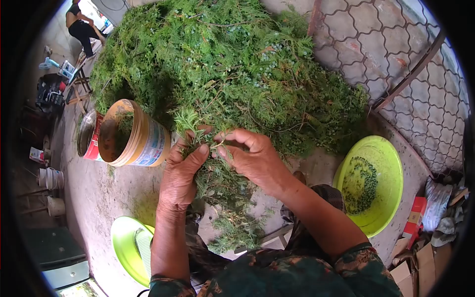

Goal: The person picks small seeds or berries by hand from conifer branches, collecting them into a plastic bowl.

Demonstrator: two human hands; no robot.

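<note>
My left hand [179,173] is closed around a green conifer sprig [187,120], whose leafy tip sticks up above the fingers. Beside it, my right hand [260,161] pinches a thin stem of the sprig between thumb and forefinger. Whether a berry sits in that pinch is too small to tell. Loose conifer clippings [222,180] lie below both hands, between my legs. Just beyond the hands rises a large heap of conifer branches [213,64], dotted with pale blue-green berries [269,57].
A lime-green basin [391,193] holding small green berries [367,184] stands right. Left are a tan bucket [141,138], a red bucket [94,143] and another lime basin [121,245]. A wire mesh panel [396,64] is at upper right. Another person [81,27] is at far left.
</note>
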